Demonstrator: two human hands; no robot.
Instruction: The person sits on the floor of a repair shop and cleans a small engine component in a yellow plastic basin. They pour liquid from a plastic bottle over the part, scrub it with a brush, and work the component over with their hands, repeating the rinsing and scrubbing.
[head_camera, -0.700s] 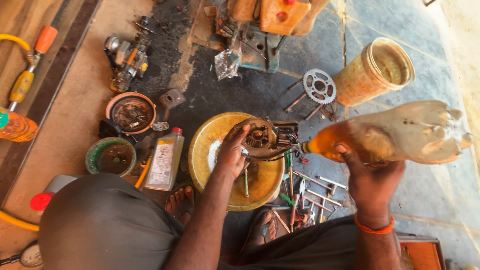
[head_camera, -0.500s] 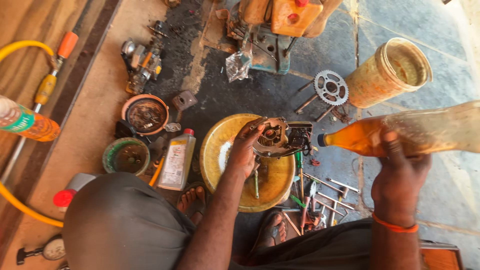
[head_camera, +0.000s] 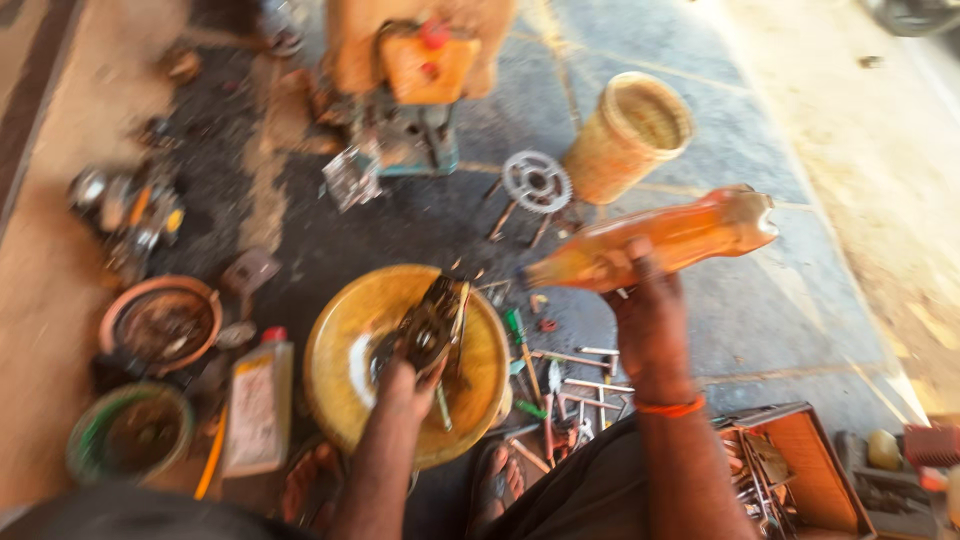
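Observation:
My left hand (head_camera: 408, 376) grips a dark greasy metal engine part (head_camera: 432, 322) and holds it over a round yellow basin (head_camera: 345, 330) on the ground. My right hand (head_camera: 645, 305) holds a clear plastic bottle (head_camera: 668, 240) of orange-brown liquid, tipped on its side with its neck pointing left toward the basin. The bottle's mouth sits just right of the basin's rim. An orange band circles my right wrist. The picture is blurred by motion.
Loose wrenches and screwdrivers (head_camera: 560, 385) lie right of the basin. A sprocket (head_camera: 536, 181) and a tan bucket (head_camera: 630, 136) sit beyond. An oil bottle (head_camera: 258, 405), a red-rimmed bowl (head_camera: 160, 322) and a green bowl (head_camera: 128, 432) stand left. An orange toolbox (head_camera: 800, 470) is at lower right.
The view has swung and tilted. My right hand lowered the bottle's base and brought its neck closer to the basin. My left hand turned the metal part more upright over the basin.

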